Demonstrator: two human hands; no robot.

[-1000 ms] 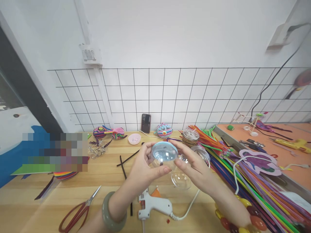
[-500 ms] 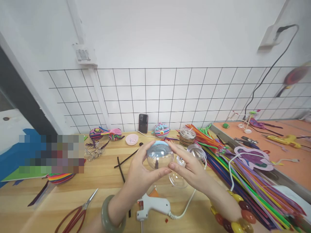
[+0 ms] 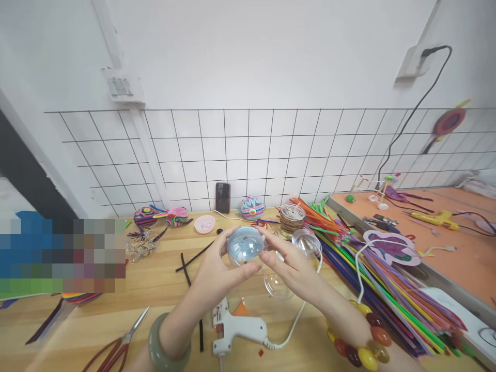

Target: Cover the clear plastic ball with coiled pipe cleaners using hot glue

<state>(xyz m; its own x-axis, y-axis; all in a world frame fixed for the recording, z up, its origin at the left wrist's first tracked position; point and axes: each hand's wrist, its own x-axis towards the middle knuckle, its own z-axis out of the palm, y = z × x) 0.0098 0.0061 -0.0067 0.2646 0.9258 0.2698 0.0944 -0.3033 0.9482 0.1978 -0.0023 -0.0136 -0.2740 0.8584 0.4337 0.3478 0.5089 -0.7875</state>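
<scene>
Between both hands I hold a clear plastic ball with a light blue layer on its upper part. My left hand curls round its left side, thumb along the bottom. My right hand grips the right side with fingertips and thumb. Just beyond my right hand lie a clear plastic half-shell and a second clear shell. Below the hands a white hot glue gun rests on the wooden table, its cord curving up to the right.
Red-handled scissors lie at front left, near black pipe cleaners. A pink dish, a phone, a yarn-wrapped ball and a lidded jar line the back. Bundled coloured pipe cleaners spread along the right.
The ball has tilted back and forth in my hands, its blue side now facing me more than half a second ago. The whole view has shifted to the right.
</scene>
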